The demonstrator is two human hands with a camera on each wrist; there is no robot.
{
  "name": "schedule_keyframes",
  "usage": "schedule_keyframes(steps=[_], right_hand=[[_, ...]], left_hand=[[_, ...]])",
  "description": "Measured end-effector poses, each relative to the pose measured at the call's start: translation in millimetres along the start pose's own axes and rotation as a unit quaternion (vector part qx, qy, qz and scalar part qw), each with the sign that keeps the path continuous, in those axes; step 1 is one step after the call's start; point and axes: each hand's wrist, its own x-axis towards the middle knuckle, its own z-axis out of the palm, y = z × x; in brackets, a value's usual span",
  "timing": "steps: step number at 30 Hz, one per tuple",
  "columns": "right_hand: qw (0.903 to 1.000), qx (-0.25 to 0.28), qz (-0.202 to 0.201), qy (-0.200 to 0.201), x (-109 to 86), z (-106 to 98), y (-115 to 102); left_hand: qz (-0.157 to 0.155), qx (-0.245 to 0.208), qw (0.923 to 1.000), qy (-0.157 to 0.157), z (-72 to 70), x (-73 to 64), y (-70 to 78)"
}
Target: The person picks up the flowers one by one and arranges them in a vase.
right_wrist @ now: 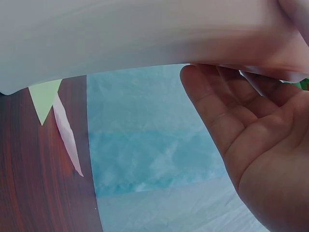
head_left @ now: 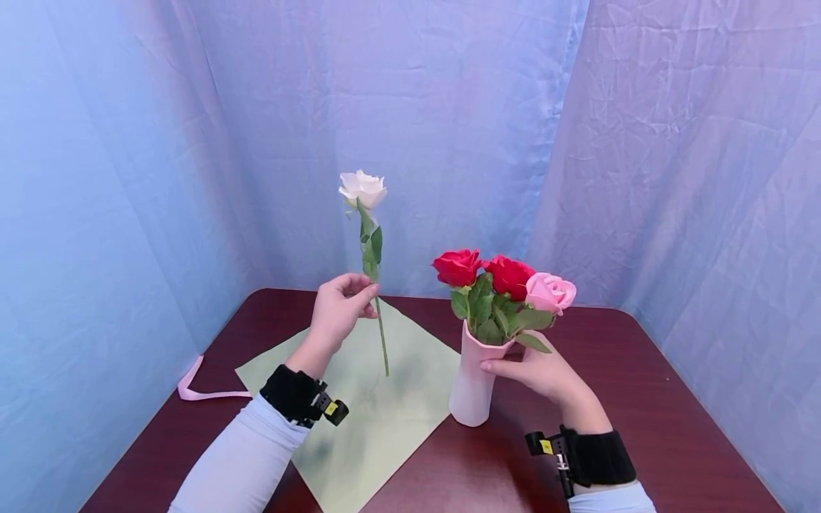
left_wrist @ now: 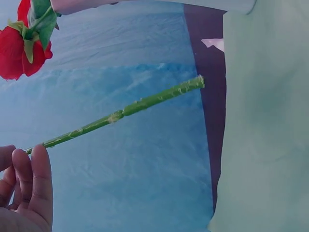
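Note:
A white rose (head_left: 363, 189) stands nearly upright above the green paper, its stem pinched between the thumb and fingers of my left hand (head_left: 341, 308). In the left wrist view the bare lower stem (left_wrist: 145, 102) reaches past the fingers, its cut end free in the air. My right hand (head_left: 541, 367) grips a pale pink-white vase (head_left: 472, 381) near its top, thumb on the front and fingers behind. Out of the vase rise two red roses (head_left: 457, 268) and a pink rose (head_left: 550, 293) with green leaves. In the right wrist view the vase wall (right_wrist: 120, 38) fills the top.
A sheet of light green paper (head_left: 365, 420) lies slantwise on the dark red-brown table (head_left: 641, 399), its right corner beside the vase. A pink ribbon (head_left: 212, 395) lies at the table's left edge, partly under the paper. Bluish curtains (head_left: 410, 107) surround the table.

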Motion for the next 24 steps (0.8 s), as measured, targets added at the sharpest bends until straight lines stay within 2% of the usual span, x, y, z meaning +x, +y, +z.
schedule_keyframes(steps=[8,12,18,24], right_hand=[[1.0000,-0.003,-0.002,0.001,-0.1,0,1],[1.0000,-0.002,0.008,0.000,-0.8,-1,1],[0.9997,-0.007,0.021,-0.004,-1.4,-2,1],[0.9998,-0.012,0.014,-0.004,-0.7,-2,1]], left_hand=[[0.008,-0.005,0.9999,-0.004,-0.3,-5.2,7.8],[0.022,-0.024,0.9994,-0.009,-0.7,-7.0,9.9],[0.049,-0.051,0.9974,-0.007,0.1,-9.8,15.2],[0.089,-0.078,0.9930,-0.006,2.9,-11.5,23.6]])
